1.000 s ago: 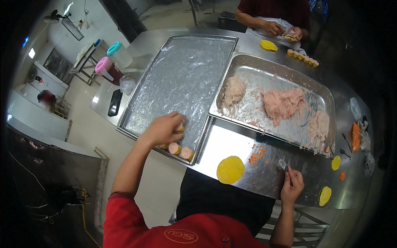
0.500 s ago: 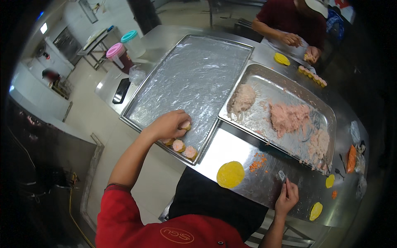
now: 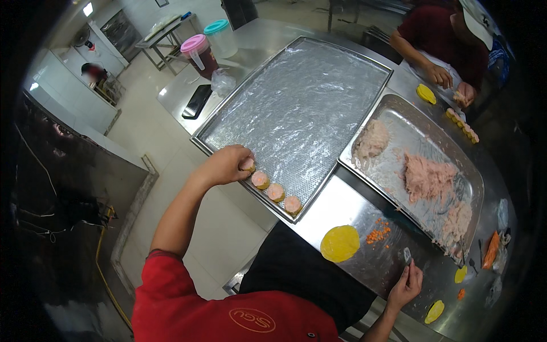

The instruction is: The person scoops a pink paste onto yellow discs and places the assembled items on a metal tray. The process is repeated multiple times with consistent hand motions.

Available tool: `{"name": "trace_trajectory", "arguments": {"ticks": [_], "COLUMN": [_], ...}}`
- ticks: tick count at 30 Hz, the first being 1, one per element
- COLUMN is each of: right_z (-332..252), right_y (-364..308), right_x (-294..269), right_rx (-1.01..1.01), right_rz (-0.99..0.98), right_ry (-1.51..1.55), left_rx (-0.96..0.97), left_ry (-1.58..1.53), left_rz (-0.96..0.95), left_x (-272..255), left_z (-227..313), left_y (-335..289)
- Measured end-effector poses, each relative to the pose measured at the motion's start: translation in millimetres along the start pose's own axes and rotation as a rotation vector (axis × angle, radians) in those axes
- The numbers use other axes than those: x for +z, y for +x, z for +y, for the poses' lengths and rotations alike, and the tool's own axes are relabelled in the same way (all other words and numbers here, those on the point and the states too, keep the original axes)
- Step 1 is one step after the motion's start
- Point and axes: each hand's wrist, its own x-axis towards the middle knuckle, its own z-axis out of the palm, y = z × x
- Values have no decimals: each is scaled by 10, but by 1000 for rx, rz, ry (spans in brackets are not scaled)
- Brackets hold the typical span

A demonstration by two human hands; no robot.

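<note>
My left hand (image 3: 227, 165) has its fingers closed round an open-topped dumpling (image 3: 247, 164) with pink filling, at the near left edge of a film-covered metal tray (image 3: 302, 97). Three similar dumplings (image 3: 276, 192) stand upright in a row beside it, toward the tray's near corner. My right hand (image 3: 405, 285) pinches a small spatula (image 3: 407, 256), its flat tip smeared pale, above the steel table. Nearest to it lie scattered orange bits (image 3: 378, 232) and a stack of round yellow wrappers (image 3: 340, 243).
Right of the tray, a deep steel pan (image 3: 399, 200) holds pink minced filling (image 3: 428, 176). Loose yellow wrappers (image 3: 435, 312) and an orange bag (image 3: 490, 251) lie at the right. Across the table a co-worker (image 3: 441, 45) handles dumplings. Lidded jugs (image 3: 200, 56) and a phone (image 3: 197, 101) are at the far left.
My left hand has brought its dumpling from over the tray to the end of the row at the edge. The right hand keeps its grip on the spatula. The whole view has shifted.
</note>
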Motion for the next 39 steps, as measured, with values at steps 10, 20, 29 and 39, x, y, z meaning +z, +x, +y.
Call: {"name": "trace_trajectory", "arguments": {"ticks": [10,20,29,39], "right_z": [-4,-20,11,-59], "right_y": [-2,6,-7,1], "right_x": [-1,-7,-1,48], "right_rx": [-16,32,-49,-113], "right_rz": [-6,-10,41,123], "right_ry": [-17,10,-8,-2], "left_rx": [-222,14,-48,188], "left_ry": [171,72,6,-428], "left_rz": [-134,-81,110,146], "left_x": [-81,37,52,579], "left_z": [204,-11,128,1195], "left_y": [-42,-20,-262,-899]}}
